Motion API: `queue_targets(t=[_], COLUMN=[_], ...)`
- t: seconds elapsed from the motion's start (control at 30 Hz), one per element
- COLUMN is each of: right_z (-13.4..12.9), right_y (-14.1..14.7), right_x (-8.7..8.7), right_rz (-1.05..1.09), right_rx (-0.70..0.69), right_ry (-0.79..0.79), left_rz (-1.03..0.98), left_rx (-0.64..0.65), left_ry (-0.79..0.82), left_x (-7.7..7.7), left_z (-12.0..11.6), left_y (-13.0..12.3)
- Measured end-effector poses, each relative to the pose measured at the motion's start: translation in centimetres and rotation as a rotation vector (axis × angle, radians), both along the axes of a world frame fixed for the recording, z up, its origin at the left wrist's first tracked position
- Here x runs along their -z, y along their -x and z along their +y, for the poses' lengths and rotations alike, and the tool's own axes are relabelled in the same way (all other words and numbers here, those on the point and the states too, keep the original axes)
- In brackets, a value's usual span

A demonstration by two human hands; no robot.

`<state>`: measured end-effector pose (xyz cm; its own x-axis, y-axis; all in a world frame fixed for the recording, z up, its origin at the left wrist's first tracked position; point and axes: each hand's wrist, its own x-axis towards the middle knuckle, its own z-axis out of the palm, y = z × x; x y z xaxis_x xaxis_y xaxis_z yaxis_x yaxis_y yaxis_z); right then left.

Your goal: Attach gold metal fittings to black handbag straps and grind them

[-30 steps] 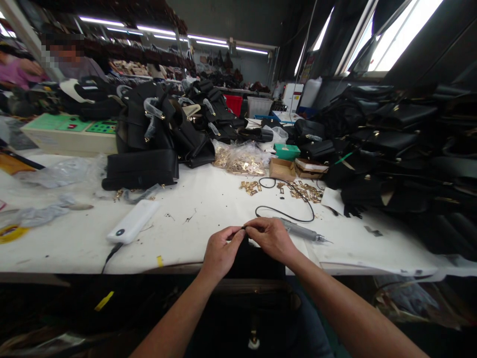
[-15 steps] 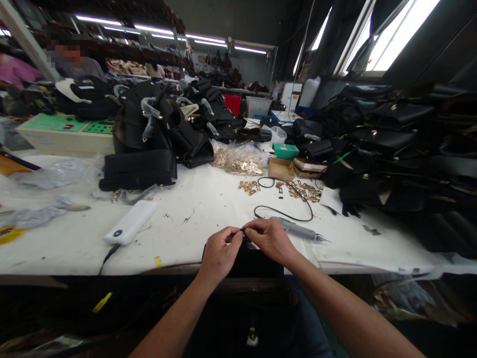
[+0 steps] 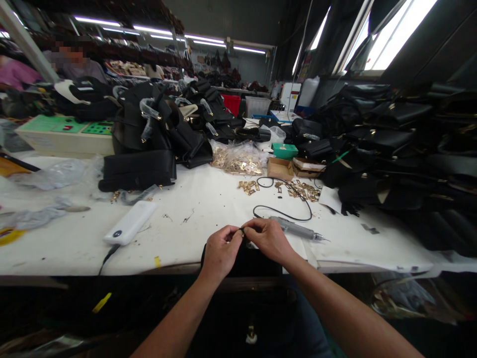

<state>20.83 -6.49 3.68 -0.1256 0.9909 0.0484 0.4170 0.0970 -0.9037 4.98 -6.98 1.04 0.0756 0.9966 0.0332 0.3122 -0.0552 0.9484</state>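
At the table's front edge a black bag lies partly on the tabletop and partly over my lap. My left hand and my right hand meet at its upper part, thumbs and forefingers pinched together. Between the fingertips shows a small dark bit of the bag with a slight metal glint; its exact form is hidden. Lower down, a gold-coloured clasp hangs against the dark material. Just beyond my right hand lies a grey electric screwdriver, its bit pointing right.
Gold-coloured metal fittings lie loose near a cardboard box and a plastic bag of fittings. A black cable loops behind the screwdriver. To the left sits a white power bank. Black bags pile up right. A person sits far left.
Both hands keep the same pinch at the same spot on the bag. The whole view has shifted very slightly.
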Motion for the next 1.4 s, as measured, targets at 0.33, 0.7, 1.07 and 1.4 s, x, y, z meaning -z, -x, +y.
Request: queue_targets(t=[0.33,0.7,1.07,1.4], right_z=[0.7,0.3,0.5,-0.2], right_y=[-1.3,-1.0,-1.0,-0.9], right_x=[0.0,-0.3,0.7,1.5], right_rz=[0.032,-0.029,0.032,0.030], right_rx=[-0.154,-0.080,-0.041,-0.126], right_ry=[0.092,0.045,0.109,0.025], left_rz=[-0.041,0.070,-0.073,-0.105], left_rx=[0.128,0.136,0.304,0.262], left_ry=[0.059,0.025,0.108,0.161], left_x=[-0.2,-0.4,-0.8,-0.5], left_z=[0.6,0.7,0.8,1.1], left_y=[1.2,1.5,2.1,1.8])
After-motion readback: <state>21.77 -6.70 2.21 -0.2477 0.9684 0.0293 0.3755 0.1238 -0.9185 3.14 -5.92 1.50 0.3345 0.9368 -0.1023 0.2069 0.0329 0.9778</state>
